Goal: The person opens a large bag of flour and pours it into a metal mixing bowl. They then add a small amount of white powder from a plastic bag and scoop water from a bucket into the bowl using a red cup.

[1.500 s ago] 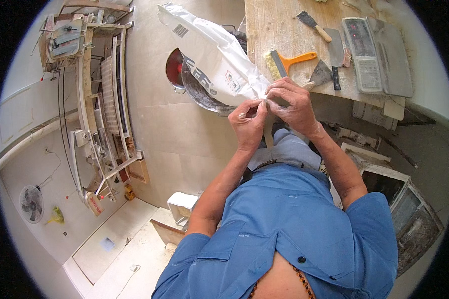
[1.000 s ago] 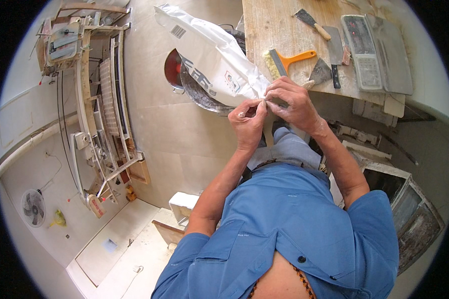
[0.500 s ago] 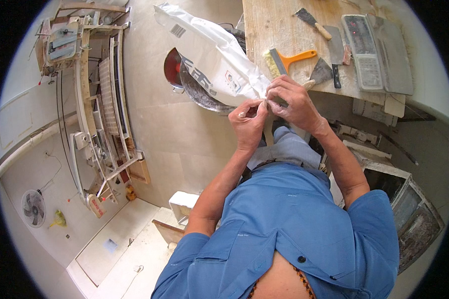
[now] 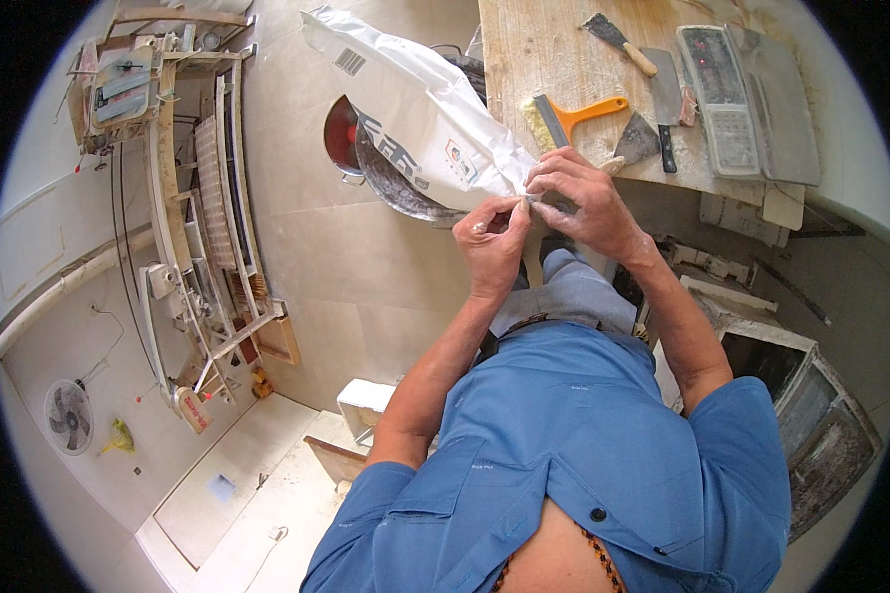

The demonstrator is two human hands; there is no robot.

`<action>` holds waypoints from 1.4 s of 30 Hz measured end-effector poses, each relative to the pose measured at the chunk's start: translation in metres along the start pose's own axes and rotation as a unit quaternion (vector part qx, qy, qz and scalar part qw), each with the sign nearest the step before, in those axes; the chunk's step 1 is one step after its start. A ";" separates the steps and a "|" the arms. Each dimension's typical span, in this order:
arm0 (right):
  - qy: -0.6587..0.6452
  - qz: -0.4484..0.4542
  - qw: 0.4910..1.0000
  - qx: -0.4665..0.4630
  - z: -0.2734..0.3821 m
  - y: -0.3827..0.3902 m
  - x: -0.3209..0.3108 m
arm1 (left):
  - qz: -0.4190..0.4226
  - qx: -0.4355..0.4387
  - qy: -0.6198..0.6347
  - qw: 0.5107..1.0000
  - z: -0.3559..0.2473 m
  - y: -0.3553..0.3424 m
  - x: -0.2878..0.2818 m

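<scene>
A long white printed bag (image 4: 415,99) slants from the upper left down to my hands, its near corner gathered at my fingertips. My left hand (image 4: 491,242) pinches that corner between thumb and bent fingers, with white powder on the knuckles. From the right, my right hand (image 4: 591,206) meets it with thumb and fingertips at the same corner, also dusted white. Just what the right fingertips grip is small and partly hidden. Beneath the bag, a round metal pan (image 4: 340,138) with a reddish inside shows in part.
On the wooden table (image 4: 524,54) lie an orange-handled scraper (image 4: 588,111), a wooden-handled scraper (image 4: 618,44), a cleaver (image 4: 666,109), a triangular scraper (image 4: 638,143) and a digital scale (image 4: 727,109). A long belted machine (image 4: 208,198) stands at left. Below the table's right end is a dusty cabinet (image 4: 801,395).
My right thumb and fingers have shifted at the bag's corner, and the fingers are spread a little differently. My left hand and the bag stay nearly in place.
</scene>
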State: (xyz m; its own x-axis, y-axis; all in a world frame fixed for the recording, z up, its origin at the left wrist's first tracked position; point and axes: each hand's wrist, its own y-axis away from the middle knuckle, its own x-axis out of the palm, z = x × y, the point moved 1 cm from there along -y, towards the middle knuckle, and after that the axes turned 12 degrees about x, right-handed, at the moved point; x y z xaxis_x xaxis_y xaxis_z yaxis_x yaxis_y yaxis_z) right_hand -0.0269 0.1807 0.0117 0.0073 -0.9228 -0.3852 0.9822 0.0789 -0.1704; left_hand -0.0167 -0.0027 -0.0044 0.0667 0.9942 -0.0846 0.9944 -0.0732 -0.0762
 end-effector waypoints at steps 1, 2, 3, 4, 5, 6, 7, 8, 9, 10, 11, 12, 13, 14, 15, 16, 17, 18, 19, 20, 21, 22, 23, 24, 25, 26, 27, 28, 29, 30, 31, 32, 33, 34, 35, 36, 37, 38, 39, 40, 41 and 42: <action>0.002 0.003 1.000 -0.004 0.001 0.000 0.000 | -0.001 -0.002 0.001 1.000 0.000 0.000 0.000; 0.005 0.006 1.000 -0.008 0.001 -0.001 0.000 | -0.002 -0.005 0.002 1.000 -0.001 0.000 0.000; 0.014 0.006 1.000 -0.012 0.002 -0.001 0.000 | -0.002 -0.004 -0.005 1.000 -0.001 0.000 0.000; 0.022 0.007 1.000 -0.016 0.003 -0.002 0.000 | -0.002 -0.003 -0.013 1.000 -0.001 0.000 0.000; 0.030 0.008 0.999 -0.021 0.003 -0.002 -0.001 | -0.002 -0.001 -0.021 1.000 -0.001 0.000 0.000; 0.032 0.005 0.999 -0.025 0.003 -0.003 -0.001 | -0.001 -0.001 -0.022 1.000 -0.001 0.000 0.000; 0.033 0.004 0.999 -0.028 0.004 -0.003 -0.001 | -0.001 0.000 -0.024 1.000 -0.001 0.000 0.000; 0.033 0.004 0.999 -0.030 0.004 -0.004 -0.002 | -0.001 0.000 -0.025 1.000 -0.001 0.000 0.000; 0.035 0.004 0.999 -0.030 0.004 -0.004 -0.002 | 0.003 0.005 -0.034 0.999 -0.001 -0.001 0.000; 0.036 0.006 0.999 -0.027 0.004 -0.004 -0.003 | 0.008 0.010 -0.043 0.999 -0.001 -0.001 0.000; 0.037 0.009 0.999 -0.022 0.003 -0.004 -0.003 | 0.008 0.015 -0.053 0.998 -0.001 -0.001 0.000; 0.036 0.009 0.999 -0.020 0.003 -0.004 -0.003 | 0.009 0.017 -0.050 0.999 -0.001 -0.001 0.000; 0.033 0.009 0.999 -0.016 0.003 -0.003 -0.002 | 0.007 0.019 -0.048 0.999 -0.001 -0.001 0.000; 0.030 0.011 0.999 -0.008 0.002 -0.003 -0.002 | 0.009 0.021 -0.045 0.999 -0.001 -0.001 0.000; 0.019 0.002 1.000 0.003 0.002 -0.002 -0.002 | 0.009 0.020 -0.046 0.999 -0.001 -0.001 0.000; 0.008 -0.005 1.000 0.016 0.001 -0.001 -0.001 | 0.013 0.020 -0.047 0.999 -0.001 -0.001 0.001; -0.004 -0.013 0.999 0.030 0.000 0.000 -0.001 | 0.015 0.016 -0.050 0.998 -0.001 -0.001 0.001; -0.009 -0.018 0.999 0.036 -0.001 0.001 0.000 | 0.017 0.020 -0.050 0.998 -0.002 -0.001 0.001; -0.014 -0.024 0.999 0.043 -0.001 0.002 0.000 | 0.016 0.020 -0.052 0.998 -0.002 -0.001 0.001; -0.020 -0.029 0.998 0.051 -0.002 0.003 0.000 | 0.017 0.023 -0.053 0.998 -0.002 -0.001 0.001; -0.030 -0.033 0.997 0.058 -0.003 0.004 -0.001 | 0.017 0.022 -0.050 0.998 -0.001 -0.002 0.001; -0.041 -0.036 0.996 0.066 -0.004 0.005 -0.001 | 0.018 0.023 -0.047 0.998 -0.001 -0.002 0.001; -0.053 -0.036 0.995 0.075 -0.005 0.006 -0.001 | 0.018 0.026 -0.043 0.999 0.000 -0.002 0.001; -0.046 -0.035 0.996 0.073 -0.006 0.006 -0.002 | 0.019 0.022 -0.039 0.999 0.000 -0.002 0.001; -0.039 -0.031 0.996 0.071 -0.006 0.006 -0.002 | 0.018 0.020 -0.034 0.999 0.001 -0.002 0.001; -0.036 -0.030 0.997 0.069 -0.006 0.007 -0.002 | 0.018 0.018 -0.030 0.999 0.002 -0.002 0.001; -0.034 -0.031 0.996 0.071 -0.006 0.007 -0.002 | 0.019 0.020 -0.030 0.999 0.002 -0.002 0.001; -0.036 -0.035 0.996 0.072 -0.006 0.007 -0.002 | 0.019 0.021 -0.030 0.999 0.003 -0.001 0.001; -0.037 -0.038 0.996 0.073 -0.005 0.007 -0.002 | 0.020 0.023 -0.029 0.999 0.003 -0.001 0.000; -0.039 -0.039 0.996 0.074 -0.005 0.007 -0.002 | 0.020 0.019 -0.027 0.999 0.004 -0.001 0.000; -0.042 -0.040 0.995 0.076 -0.005 0.007 -0.002 | 0.019 0.014 -0.025 0.999 0.004 -0.001 -0.001; -0.044 -0.041 0.995 0.077 -0.004 0.007 -0.002 | 0.022 0.012 -0.024 0.999 0.004 0.000 -0.001; -0.035 -0.043 0.996 0.076 -0.004 0.007 -0.003 | 0.020 0.014 -0.030 0.999 0.005 0.000 -0.001; -0.025 -0.045 0.996 0.075 -0.004 0.006 -0.004 | 0.021 0.018 -0.036 0.999 0.005 0.000 -0.001; -0.013 -0.040 0.997 0.068 -0.003 0.005 -0.005 | 0.017 0.026 -0.042 0.999 0.004 0.000 -0.001; -0.008 -0.031 0.998 0.055 -0.003 0.004 -0.005 | 0.014 0.022 -0.034 0.999 0.004 0.000 0.000; 0.001 -0.016 0.999 0.037 -0.002 0.003 -0.006 | 0.006 0.020 -0.025 0.999 0.004 -0.001 0.000; 0.009 -0.007 1.000 0.025 -0.001 0.002 -0.006 | 0.006 0.013 -0.017 1.000 0.004 -0.001 0.000; 0.016 0.002 1.000 0.009 -0.001 0.001 -0.007 | 0.007 0.021 -0.021 1.000 0.004 -0.001 0.001; 0.021 0.005 1.000 -0.001 -0.001 0.000 -0.007 | 0.014 0.023 -0.028 0.999 0.003 -0.001 0.001; 0.026 0.013 1.000 -0.005 0.000 -0.001 -0.007 | 0.019 0.027 -0.036 0.999 0.002 -0.001 0.001; 0.022 0.008 1.000 -0.007 0.001 -0.001 -0.007 | 0.026 0.024 -0.045 0.998 0.001 -0.002 0.001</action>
State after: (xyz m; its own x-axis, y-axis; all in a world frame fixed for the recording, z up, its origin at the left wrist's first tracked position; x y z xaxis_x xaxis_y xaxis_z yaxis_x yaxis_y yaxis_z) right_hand -0.0281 0.1871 0.0154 0.0135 -0.9037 -0.4280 0.9795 0.0980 -0.1760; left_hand -0.0183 -0.0018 -0.0050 0.1077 0.9780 -0.1786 0.9847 -0.1297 -0.1163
